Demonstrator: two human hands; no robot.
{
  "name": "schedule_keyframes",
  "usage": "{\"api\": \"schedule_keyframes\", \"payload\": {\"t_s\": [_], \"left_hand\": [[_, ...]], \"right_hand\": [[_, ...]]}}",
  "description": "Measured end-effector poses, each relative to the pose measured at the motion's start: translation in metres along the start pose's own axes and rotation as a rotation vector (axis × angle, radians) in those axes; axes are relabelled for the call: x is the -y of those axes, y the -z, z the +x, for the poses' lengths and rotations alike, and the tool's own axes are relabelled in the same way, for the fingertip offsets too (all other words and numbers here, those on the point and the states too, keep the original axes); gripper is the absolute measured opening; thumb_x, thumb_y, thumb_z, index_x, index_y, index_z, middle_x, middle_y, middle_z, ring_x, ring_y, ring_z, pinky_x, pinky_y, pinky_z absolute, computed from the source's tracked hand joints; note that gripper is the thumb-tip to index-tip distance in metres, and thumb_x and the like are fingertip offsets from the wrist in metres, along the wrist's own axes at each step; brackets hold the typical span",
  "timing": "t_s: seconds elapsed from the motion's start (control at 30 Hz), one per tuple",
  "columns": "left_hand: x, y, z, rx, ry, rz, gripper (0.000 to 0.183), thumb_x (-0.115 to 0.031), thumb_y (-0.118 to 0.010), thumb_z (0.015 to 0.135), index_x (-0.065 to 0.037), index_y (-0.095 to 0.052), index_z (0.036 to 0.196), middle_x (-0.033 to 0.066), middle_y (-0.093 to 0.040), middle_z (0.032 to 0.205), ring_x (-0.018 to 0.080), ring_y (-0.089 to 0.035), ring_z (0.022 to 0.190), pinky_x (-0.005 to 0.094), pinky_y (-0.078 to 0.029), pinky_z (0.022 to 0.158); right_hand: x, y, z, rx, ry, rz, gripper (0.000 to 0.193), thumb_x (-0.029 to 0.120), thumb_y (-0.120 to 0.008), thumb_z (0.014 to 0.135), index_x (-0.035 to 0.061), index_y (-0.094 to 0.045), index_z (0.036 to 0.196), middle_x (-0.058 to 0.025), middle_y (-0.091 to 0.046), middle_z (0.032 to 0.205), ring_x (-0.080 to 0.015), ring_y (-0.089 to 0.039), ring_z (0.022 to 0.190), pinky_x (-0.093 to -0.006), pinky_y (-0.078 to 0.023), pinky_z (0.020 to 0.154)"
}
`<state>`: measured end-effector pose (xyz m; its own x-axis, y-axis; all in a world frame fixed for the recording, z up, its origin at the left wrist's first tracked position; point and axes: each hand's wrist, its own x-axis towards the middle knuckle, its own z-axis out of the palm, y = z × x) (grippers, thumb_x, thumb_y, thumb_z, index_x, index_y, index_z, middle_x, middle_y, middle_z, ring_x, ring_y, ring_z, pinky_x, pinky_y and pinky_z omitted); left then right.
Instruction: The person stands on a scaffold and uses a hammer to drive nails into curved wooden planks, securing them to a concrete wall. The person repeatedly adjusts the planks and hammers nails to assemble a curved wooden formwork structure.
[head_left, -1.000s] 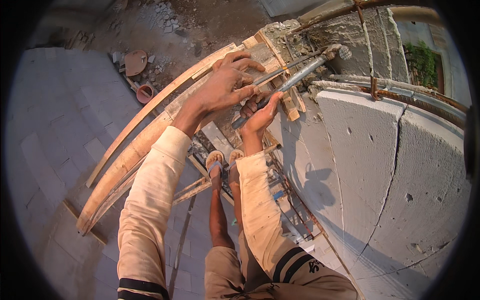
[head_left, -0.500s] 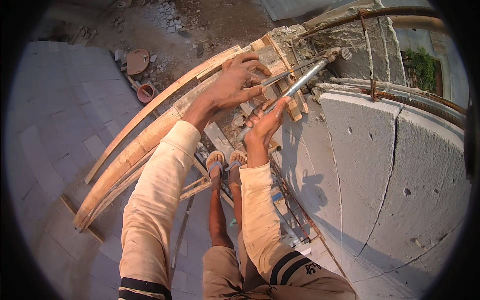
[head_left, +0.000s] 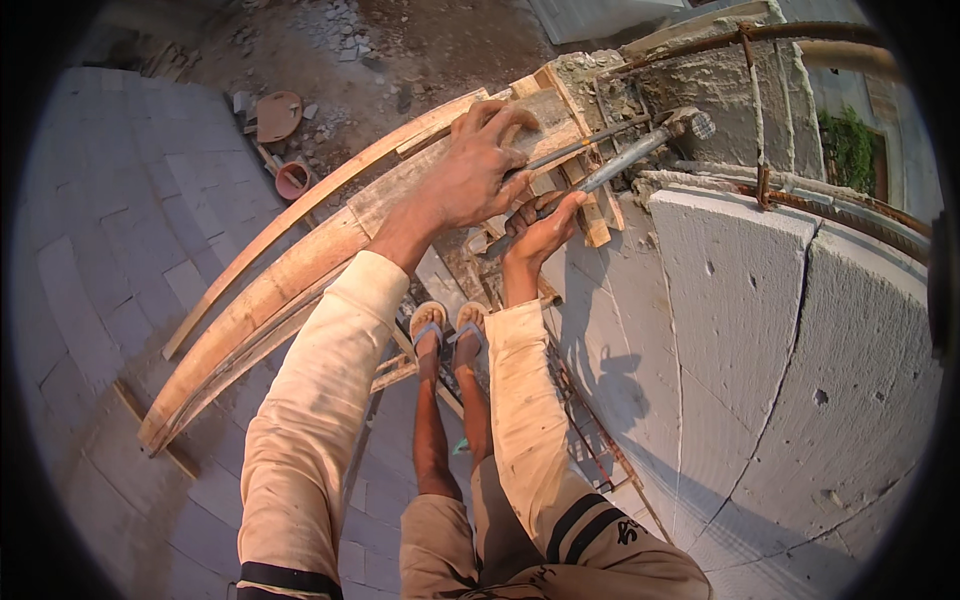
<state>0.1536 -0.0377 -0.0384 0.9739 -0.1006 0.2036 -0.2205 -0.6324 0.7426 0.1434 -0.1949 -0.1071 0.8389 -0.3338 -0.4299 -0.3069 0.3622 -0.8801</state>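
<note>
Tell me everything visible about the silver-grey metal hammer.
The silver-grey metal hammer has a long, straight handle, darker toward its lower end, and a worn brownish-grey head with a round, textured face. It slants from lower left to upper right, head uppermost, beside a thin dark rod. The right grip closes around the handle's lower part. Whether the head touches the rod is unclear.

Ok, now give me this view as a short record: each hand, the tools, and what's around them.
Left hand: the left hand is at the near end of a thin dark rod; its grip is unclear
Right hand: the right hand is closed around the handle of a hammer
Hammer head: at the far end, toward the upper right
Left side: curved wooden boards
Right side: pale block wall with a dark crack
Upper right: rusty bars
Footwear: sandals
</note>
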Motion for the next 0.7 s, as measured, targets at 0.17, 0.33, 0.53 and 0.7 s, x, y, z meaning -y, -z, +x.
{"api": "schedule_keyframes", "payload": {"t_s": [0.17,0.33,0.53,0.7], "left_hand": [[0.001,0.001,0.002,0.006,0.023,-0.063,0.029,-0.025,-0.074,0.097,0.003,-0.079,0.091,0.0108,-0.057,0.151,0.0389,-0.039,0.147,0.0545,-0.042,0.121],[0.004,0.004,0.003,0.020,0.040,-0.147,0.030,-0.024,-0.073,0.096,0.004,-0.077,0.089,0.0110,-0.058,0.151,0.0389,-0.039,0.147,0.0539,-0.041,0.122],[0.006,0.006,0.003,0.012,0.037,-0.205,0.029,-0.024,-0.070,0.095,0.003,-0.078,0.088,0.0111,-0.059,0.150,0.0392,-0.039,0.146,0.0552,-0.038,0.122],[0.008,0.003,0.004,0.032,0.017,-0.144,0.030,-0.024,-0.069,0.095,0.003,-0.079,0.089,0.0104,-0.060,0.150,0.0401,-0.039,0.147,0.0556,-0.038,0.123]], "right_hand": [[0.004,-0.010,-0.004,-0.001,-0.037,0.031,0.061,0.072,-0.053,0.108,0.0113,-0.052,0.097,0.0016,-0.048,0.079,-0.0096,-0.044,0.057,-0.0274,-0.032,0.046],[0.005,-0.016,-0.008,0.026,-0.081,0.071,0.067,0.077,-0.054,0.105,0.0097,-0.055,0.101,0.0023,-0.049,0.082,-0.0087,-0.045,0.058,-0.0259,-0.033,0.047],[0.009,-0.022,-0.014,0.125,-0.143,0.152,0.073,0.081,-0.052,0.103,0.0086,-0.056,0.109,0.0019,-0.051,0.086,-0.0076,-0.048,0.062,-0.0257,-0.035,0.049],[0.003,-0.033,-0.029,0.040,-0.131,0.114,0.081,0.080,-0.052,0.104,0.0027,-0.057,0.129,-0.0033,-0.058,0.098,-0.0112,-0.059,0.075,-0.0285,-0.046,0.056]]}}
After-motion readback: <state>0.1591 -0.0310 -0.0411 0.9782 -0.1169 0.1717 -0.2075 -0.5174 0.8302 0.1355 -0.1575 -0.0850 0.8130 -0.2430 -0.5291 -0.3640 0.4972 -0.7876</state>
